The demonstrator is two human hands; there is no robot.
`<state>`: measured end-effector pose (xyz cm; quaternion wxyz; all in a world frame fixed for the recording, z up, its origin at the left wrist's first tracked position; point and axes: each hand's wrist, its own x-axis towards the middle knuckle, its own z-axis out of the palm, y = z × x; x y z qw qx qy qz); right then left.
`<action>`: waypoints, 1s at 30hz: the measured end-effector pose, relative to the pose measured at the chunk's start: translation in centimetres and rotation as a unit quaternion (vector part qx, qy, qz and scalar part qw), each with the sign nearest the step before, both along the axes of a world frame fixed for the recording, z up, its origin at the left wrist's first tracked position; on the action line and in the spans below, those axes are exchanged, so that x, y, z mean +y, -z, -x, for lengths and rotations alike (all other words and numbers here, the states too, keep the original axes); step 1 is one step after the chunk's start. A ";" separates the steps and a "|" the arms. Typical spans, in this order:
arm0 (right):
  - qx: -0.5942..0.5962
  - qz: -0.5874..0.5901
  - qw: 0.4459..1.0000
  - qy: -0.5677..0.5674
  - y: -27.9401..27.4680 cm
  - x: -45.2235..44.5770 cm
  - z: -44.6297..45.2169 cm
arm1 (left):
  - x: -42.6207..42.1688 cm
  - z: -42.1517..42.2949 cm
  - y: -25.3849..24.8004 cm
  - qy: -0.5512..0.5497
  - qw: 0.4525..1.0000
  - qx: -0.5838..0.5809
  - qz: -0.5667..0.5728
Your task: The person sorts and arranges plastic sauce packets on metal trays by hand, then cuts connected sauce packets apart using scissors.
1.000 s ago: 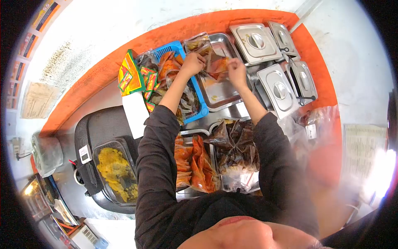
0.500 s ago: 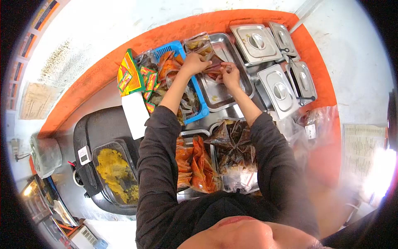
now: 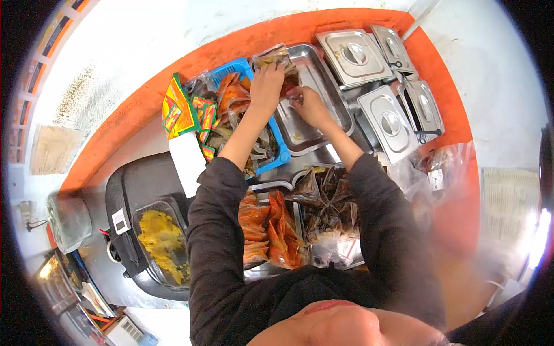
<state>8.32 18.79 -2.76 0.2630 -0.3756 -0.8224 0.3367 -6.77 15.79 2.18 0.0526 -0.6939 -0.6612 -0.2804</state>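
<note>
A clear plastic bag (image 3: pixel 291 76) with dark reddish-brown contents lies at the left side of a steel tray (image 3: pixel 314 57). My right hand (image 3: pixel 310 105) pinches its near edge. My left hand (image 3: pixel 268 85) rests with fingers stretched over the bags there, its fingertips partly hidden by what they touch. Just beyond those fingertips is another plastic bag (image 3: pixel 271 54) with brownish-green contents. Left of the tray, partly under my left forearm, a blue basket (image 3: pixel 281 144) holds bags of orange and dark food.
Lidded steel pans (image 3: pixel 355 55) stand at the right. Nearer me are orange-filled bags (image 3: pixel 283 230) and dark-filled bags (image 3: pixel 332 213). Green-and-yellow packets (image 3: pixel 182 106) lie left of the basket, beside a white card (image 3: pixel 187 161). A black case (image 3: pixel 135 184) bears a yellow-stained container (image 3: pixel 158 242).
My left hand has gone from a bent grip near the bag's top to stretched fingers over the bags. My right hand has shifted slightly left and nearer me, still at the bag.
</note>
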 end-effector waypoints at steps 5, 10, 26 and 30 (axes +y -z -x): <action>0.055 -0.030 0.998 0.023 0.7 0.3 0.6 | -1.3 -1.1 0.4 0.087 0.996 0.007 0.024; -0.135 -0.040 0.990 0.000 -2.3 -1.3 -1.1 | -0.7 -0.3 3.7 0.108 0.989 -0.009 0.101; -0.443 0.103 0.858 0.240 -15.9 0.6 -50.2 | 0.0 -1.9 3.4 0.125 0.970 -0.052 0.204; -0.399 0.070 0.880 0.248 -9.1 0.8 -50.3 | 0.5 -1.4 3.1 0.102 0.973 -0.036 0.202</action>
